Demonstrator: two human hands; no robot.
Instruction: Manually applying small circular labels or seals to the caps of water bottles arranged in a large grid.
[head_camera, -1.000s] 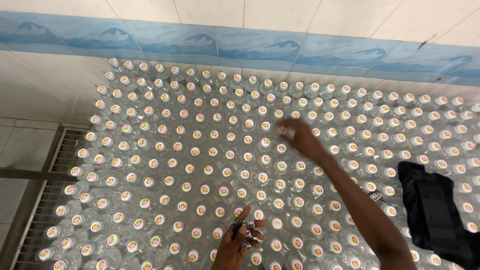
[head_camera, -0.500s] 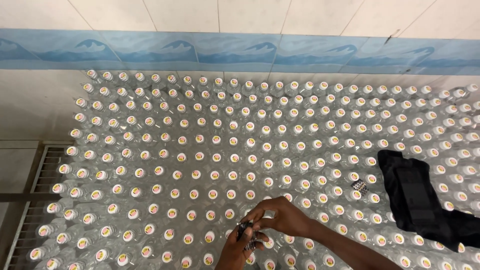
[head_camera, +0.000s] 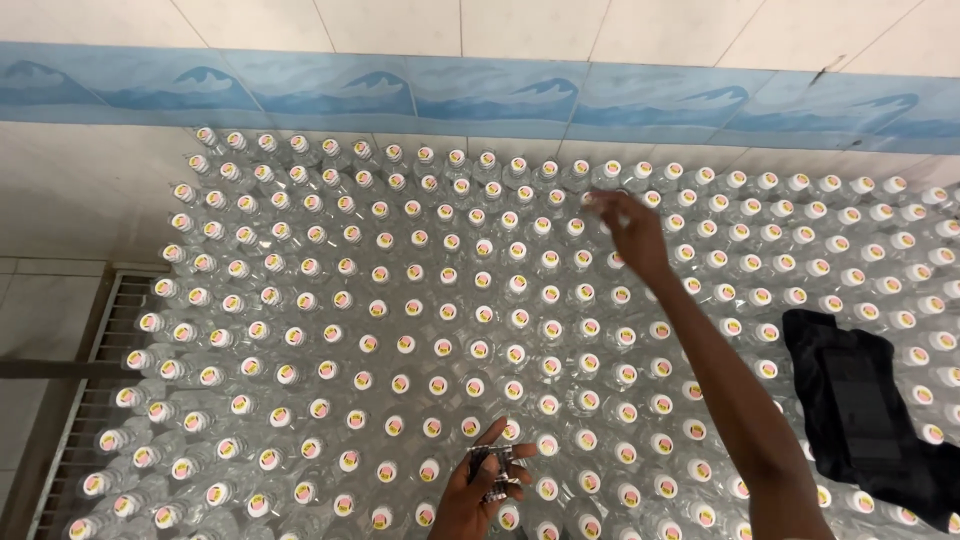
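Tiled floor packed with capped clear bottles (head_camera: 430, 330): right hand (head_camera: 630, 232) has left the left hand, reaching far out.
Right fingertips pinch something small, blurred, above a far bottle; left hand (head_camera: 480, 490), loosely curled, holds a dark stack (head_camera: 492, 470).

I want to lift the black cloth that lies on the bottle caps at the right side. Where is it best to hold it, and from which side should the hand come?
Probably pinch the black cloth at its upper left corner, coming straight down from above. It lies loose and flat across the capped clear bottles, and that corner sits free on the caps, nearest the outstretched right hand. Its right end runs out of view.
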